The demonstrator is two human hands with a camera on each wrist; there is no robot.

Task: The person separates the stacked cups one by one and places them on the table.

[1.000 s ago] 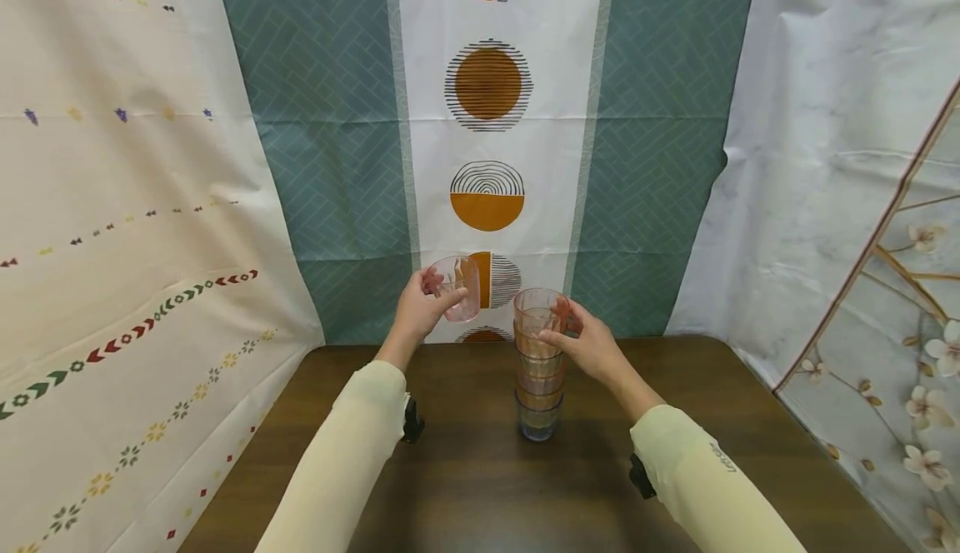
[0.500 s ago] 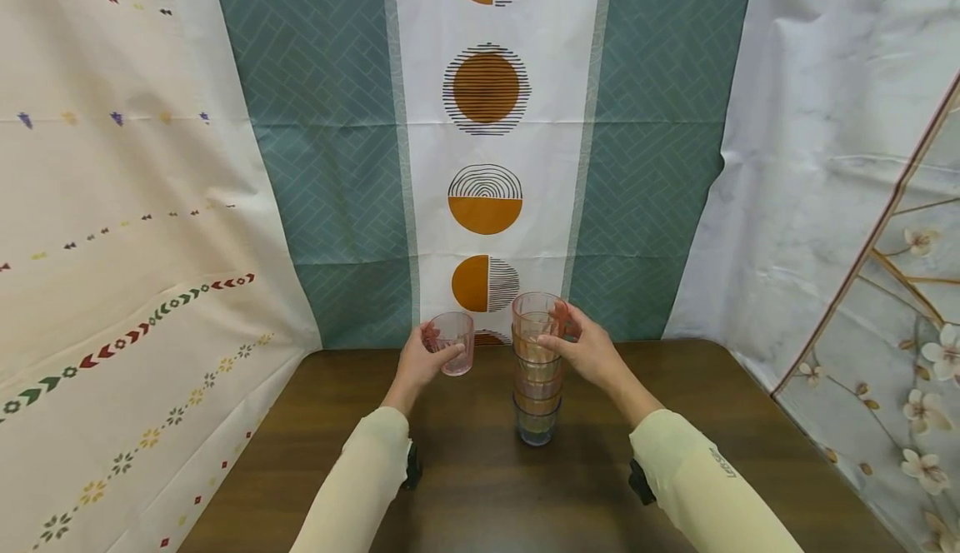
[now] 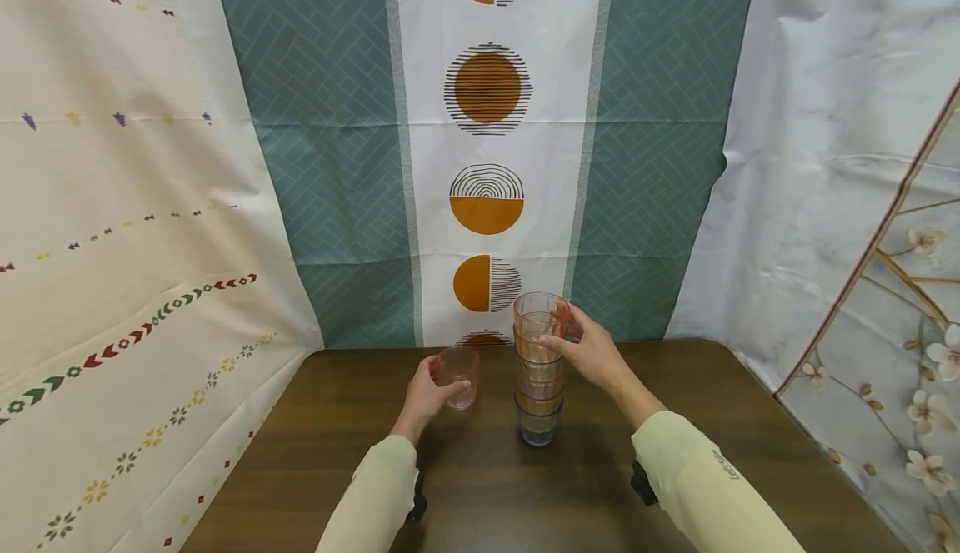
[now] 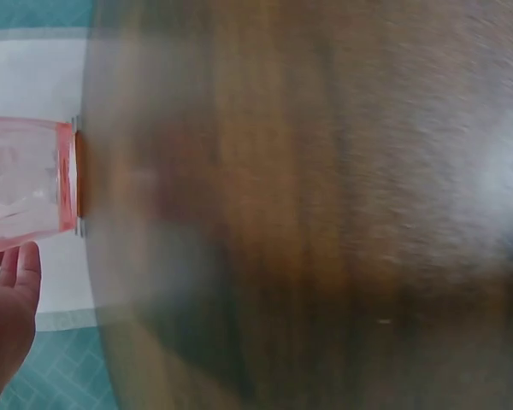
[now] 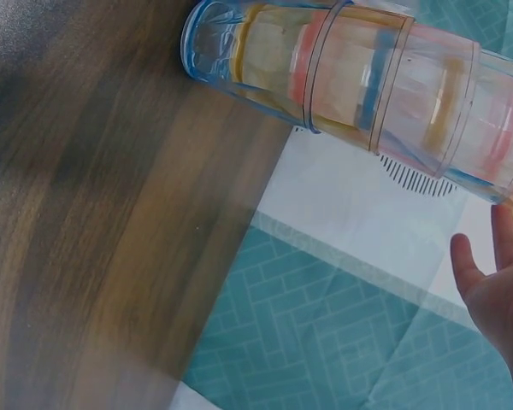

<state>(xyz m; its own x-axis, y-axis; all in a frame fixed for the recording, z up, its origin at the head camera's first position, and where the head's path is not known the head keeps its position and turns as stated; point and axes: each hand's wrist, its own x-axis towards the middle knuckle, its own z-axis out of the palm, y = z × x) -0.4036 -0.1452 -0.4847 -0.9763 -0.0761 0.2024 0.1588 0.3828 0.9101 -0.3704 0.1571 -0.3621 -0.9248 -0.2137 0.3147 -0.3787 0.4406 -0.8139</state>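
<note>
In the head view my left hand (image 3: 429, 393) grips a clear pink tumbler (image 3: 461, 378) from its left side, fingers behind and thumb in front. The left wrist view has the pink tumbler (image 4: 21, 188) at its left edge, its base close over the tabletop. To the right rises a tall stack of nested tumblers (image 3: 538, 386), blue at the bottom, amber and pink tints above. My right hand (image 3: 588, 346) holds the stack near its pink top, thumb in front. The stack (image 5: 350, 77) runs across the upper part of the right wrist view.
A dark brown wooden table (image 3: 487, 486) lies beneath both hands. Its far edge meets a green and white patterned cloth (image 3: 345, 203). Pale printed cloths hang at the left (image 3: 150, 286) and right (image 3: 810, 203).
My left hand has lowered the pink tumbler from in front of the hanging cloth down toward the table, left of the stack. My right hand has kept its hold on the stack.
</note>
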